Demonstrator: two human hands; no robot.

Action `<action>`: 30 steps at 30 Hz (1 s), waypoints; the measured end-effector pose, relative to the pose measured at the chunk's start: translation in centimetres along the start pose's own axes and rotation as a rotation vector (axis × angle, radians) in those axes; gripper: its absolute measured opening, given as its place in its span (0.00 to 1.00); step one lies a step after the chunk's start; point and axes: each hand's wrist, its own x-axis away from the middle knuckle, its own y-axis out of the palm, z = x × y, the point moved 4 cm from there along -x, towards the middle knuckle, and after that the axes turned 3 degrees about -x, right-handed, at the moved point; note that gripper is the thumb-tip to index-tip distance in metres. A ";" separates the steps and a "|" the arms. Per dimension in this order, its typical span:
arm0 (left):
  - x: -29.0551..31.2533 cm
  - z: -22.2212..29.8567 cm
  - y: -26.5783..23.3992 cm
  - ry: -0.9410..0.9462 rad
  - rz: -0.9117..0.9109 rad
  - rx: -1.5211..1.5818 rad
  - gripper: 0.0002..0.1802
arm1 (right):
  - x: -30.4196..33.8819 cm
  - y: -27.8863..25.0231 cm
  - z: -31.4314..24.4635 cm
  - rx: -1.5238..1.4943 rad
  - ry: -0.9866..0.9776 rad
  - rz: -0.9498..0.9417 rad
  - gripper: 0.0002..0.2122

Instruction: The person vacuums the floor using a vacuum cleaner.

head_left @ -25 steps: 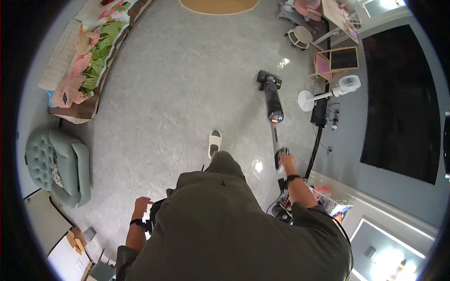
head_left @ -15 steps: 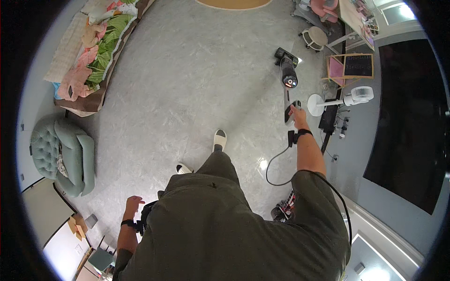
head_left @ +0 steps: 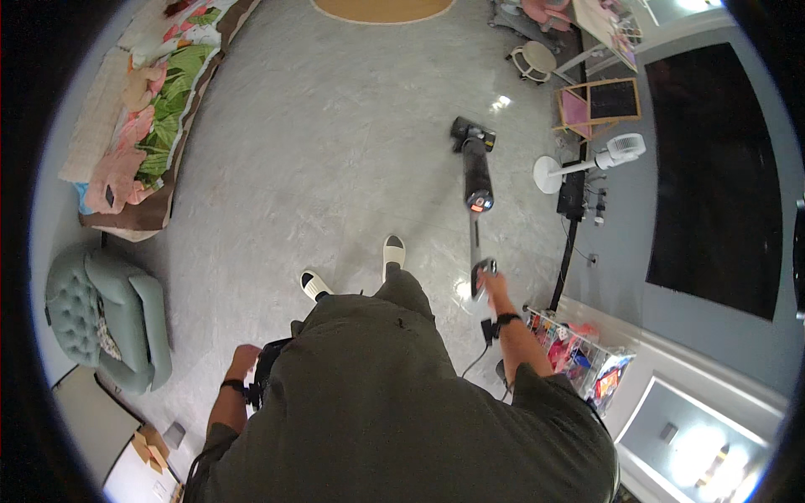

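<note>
My right hand (head_left: 495,287) is closed around the grey handle of an upright floor cleaner (head_left: 478,180). Its slim stick runs forward to a dark cylindrical body with a small lit display. The wide black cleaning head (head_left: 473,134) rests on the grey floor ahead and right of my feet. My left hand (head_left: 245,360) hangs loose by my left hip with nothing visible in it; its fingers show only in part. Dark bands circle both wrists, and a cable trails from the small device at my right wrist.
A white fan (head_left: 549,174), a small easel (head_left: 597,109) and a round stool (head_left: 534,61) stand to the right. Behind my right arm is a wire rack of items (head_left: 579,348). At left are a green armchair (head_left: 147,335) and a bed (head_left: 180,134); a tan rug (head_left: 386,10) lies far ahead.
My right hand has drawn back toward my body, bringing the floor cleaner nearer and leftward. My left foot has come forward into fuller view. The left hand stays by my hip.
</note>
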 end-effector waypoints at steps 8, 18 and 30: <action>-10.2 0.0 -11.5 0.086 0.077 0.425 0.13 | 22.1 3.3 21.1 0.007 0.210 0.054 0.11; -11.3 -8.3 -10.0 0.019 -0.038 0.353 0.13 | 40.6 2.4 25.5 0.595 0.181 0.147 0.16; -8.1 -13.8 -7.6 0.121 -0.021 0.064 0.15 | 30.3 3.5 17.3 0.649 -0.069 0.197 0.18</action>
